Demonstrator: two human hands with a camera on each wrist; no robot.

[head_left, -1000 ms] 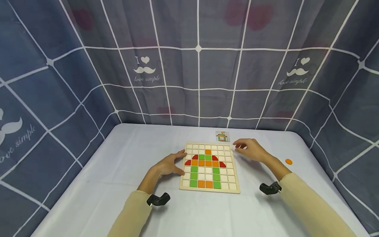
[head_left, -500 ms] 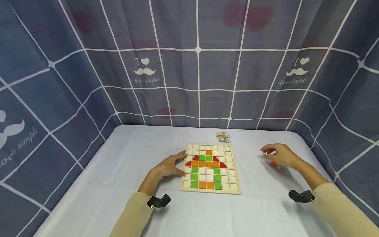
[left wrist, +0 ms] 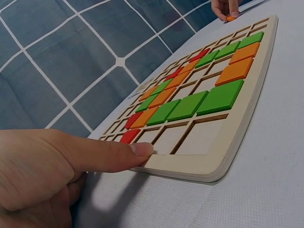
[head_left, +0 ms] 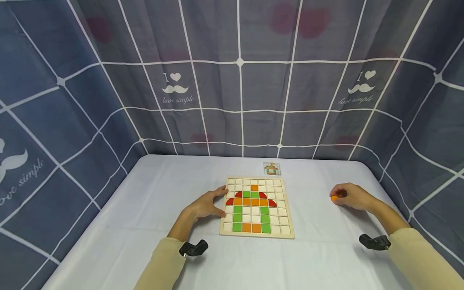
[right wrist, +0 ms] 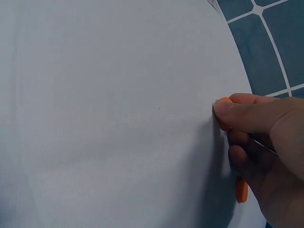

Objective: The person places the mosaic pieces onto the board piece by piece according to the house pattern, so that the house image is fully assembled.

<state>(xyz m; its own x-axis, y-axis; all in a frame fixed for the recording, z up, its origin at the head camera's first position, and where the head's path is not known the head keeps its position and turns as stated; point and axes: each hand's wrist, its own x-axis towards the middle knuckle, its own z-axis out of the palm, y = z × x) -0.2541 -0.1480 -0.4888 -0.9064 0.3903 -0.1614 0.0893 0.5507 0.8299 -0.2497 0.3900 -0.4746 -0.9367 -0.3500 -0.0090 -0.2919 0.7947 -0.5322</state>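
My left hand [head_left: 204, 205] rests at the left edge of a square wooden grid board [head_left: 286, 217], thumb and fingers spread apart. In the left wrist view its straight thumb [left wrist: 109, 154] lies on the board's rim. Orange, green and red tiles form a mushroom-like pattern in the grid. To the right of the board, my right hand [head_left: 353, 196] pinches a small orange piece [head_left: 334, 198] between thumb and forefinger, close to the tablecloth. In the right wrist view a second orange piece [right wrist: 242, 190] shows beneath that hand, partly hidden by it.
A small pattern card [head_left: 272, 168] lies behind the board. White cloth [head_left: 145, 225] covers the table. A checked curtain [head_left: 217, 88] hangs around the back and sides. Each wrist carries a black camera mount [head_left: 193, 248].
My right hand has moved right, away from the board, down to the orange pieces, and now pinches one. My left hand stays at the board's edge.
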